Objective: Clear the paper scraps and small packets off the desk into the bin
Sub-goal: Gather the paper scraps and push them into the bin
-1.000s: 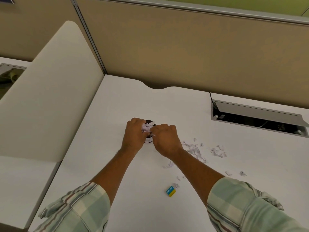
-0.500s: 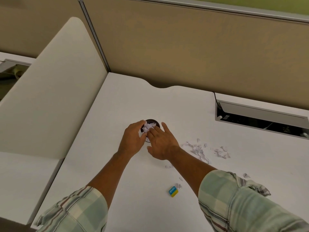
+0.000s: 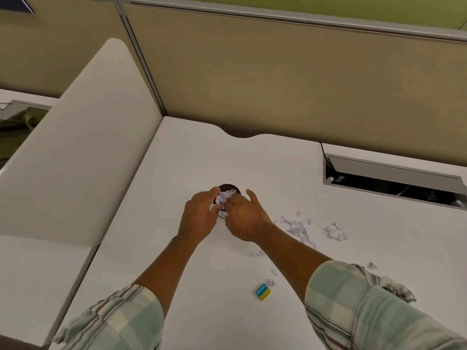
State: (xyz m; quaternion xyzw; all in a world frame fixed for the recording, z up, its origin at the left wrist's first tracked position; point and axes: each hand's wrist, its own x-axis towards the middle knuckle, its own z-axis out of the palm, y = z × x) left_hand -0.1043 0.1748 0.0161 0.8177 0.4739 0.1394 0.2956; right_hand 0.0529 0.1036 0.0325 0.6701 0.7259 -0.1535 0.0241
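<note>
Both hands meet over a small dark round bin (image 3: 228, 187) near the middle of the white desk (image 3: 192, 152). The left hand (image 3: 199, 218) cups the bin's left side, fingers loosely curled against the wall, thumb forward – a light hold on the bin, not a tight clench. The right hand (image 3: 246, 219) sits at the bin's right, fingertips pressed on a wad of crumpled white paper (image 3: 226, 195) heaped in the bin's mouth, thumb spread wide; whether it actually pinches any paper cannot be told.

From the bin, at about four o'clock, a loose scatter of paper scraps (image 3: 300, 229) lies on the desk just beyond the right wrist, with a smaller cluster (image 3: 333, 231) further right. At about five o'clock, between the forearms, a few more bits (image 3: 256, 253) lie near the right arm, and nearer the desk's front edge a small blue-and-yellow packet (image 3: 262, 291) lies flat with scraps touching its upper right corner. One stray scrap (image 3: 372, 266) lies beside the rolled checked sleeve (image 3: 353, 299).

At two o'clock – well apart – an open cable hatch (image 3: 394, 178) is set into the desk.
</note>
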